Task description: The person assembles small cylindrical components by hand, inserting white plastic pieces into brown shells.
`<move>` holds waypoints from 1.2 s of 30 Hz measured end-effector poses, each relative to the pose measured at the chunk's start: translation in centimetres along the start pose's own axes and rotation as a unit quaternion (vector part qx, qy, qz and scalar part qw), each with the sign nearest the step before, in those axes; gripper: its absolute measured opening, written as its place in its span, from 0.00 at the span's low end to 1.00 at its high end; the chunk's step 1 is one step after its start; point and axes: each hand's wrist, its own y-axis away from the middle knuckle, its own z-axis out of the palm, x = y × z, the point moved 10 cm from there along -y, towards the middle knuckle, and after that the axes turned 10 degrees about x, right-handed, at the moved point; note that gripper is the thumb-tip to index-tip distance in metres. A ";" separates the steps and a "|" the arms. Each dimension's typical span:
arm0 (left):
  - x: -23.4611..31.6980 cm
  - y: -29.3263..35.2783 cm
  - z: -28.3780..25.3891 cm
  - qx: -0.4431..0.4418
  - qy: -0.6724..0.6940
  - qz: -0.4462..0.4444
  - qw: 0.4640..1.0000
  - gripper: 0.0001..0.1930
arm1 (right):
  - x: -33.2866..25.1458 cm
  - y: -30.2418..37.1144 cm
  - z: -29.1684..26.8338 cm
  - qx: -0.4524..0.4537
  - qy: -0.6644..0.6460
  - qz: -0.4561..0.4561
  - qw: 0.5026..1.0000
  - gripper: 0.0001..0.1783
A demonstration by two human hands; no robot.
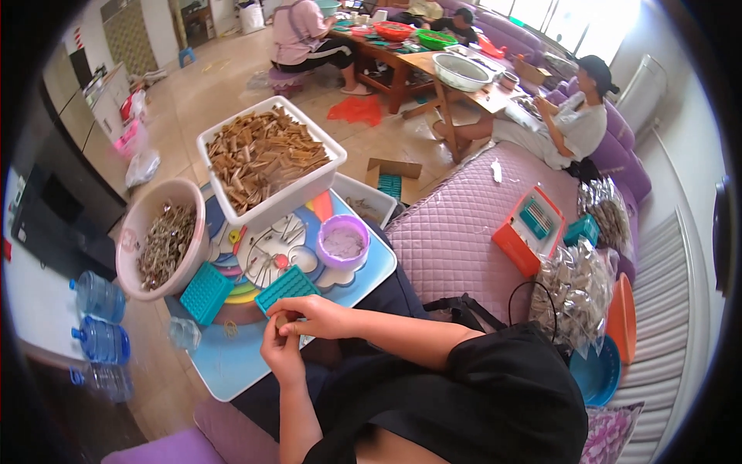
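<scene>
My left hand (281, 357) and my right hand (315, 316) meet over the near part of the cartoon-printed table (224, 371). Their fingertips are closed together around a small brownish piece (281, 319), mostly hidden by the fingers. Just beyond the hands lies a teal ridged tray (287, 288). A second teal tray (207, 294) sits to its left. Farther off, a purple bowl (343, 242) contains pale greyish material. A white bin (270, 203) heaped with brown strip-like pieces (263, 151) stands at the table's far side.
A pink tub (127, 267) of greyish-brown pieces stands at the left, near several blue water jugs (104, 340). On the purple quilted couch (456, 209) are a red box (514, 236) and clear bags of pieces (576, 298). Other people (580, 124) sit at the back.
</scene>
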 end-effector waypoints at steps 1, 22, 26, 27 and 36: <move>0.2 0.2 0.1 -0.010 0.022 -0.018 1.000 0.17 | -0.4 0.1 0.6 -0.053 -0.040 0.000 0.998 0.19; 8.5 2.2 6.2 -0.162 -0.151 0.138 0.965 0.17 | -4.6 2.6 -4.9 0.019 -0.171 -0.039 0.984 0.26; 8.7 3.0 6.5 -0.110 -0.198 0.225 0.948 0.16 | -3.5 3.1 -3.9 0.013 -0.090 -0.002 0.996 0.17; 9.2 3.4 6.3 -0.062 -0.242 0.291 0.924 0.16 | -3.3 3.2 -3.3 0.012 -0.092 -0.001 0.996 0.17; -0.8 2.5 2.9 -0.131 -0.112 -0.040 0.984 0.12 | 2.2 0.5 -6.7 -0.096 0.173 0.026 0.980 0.13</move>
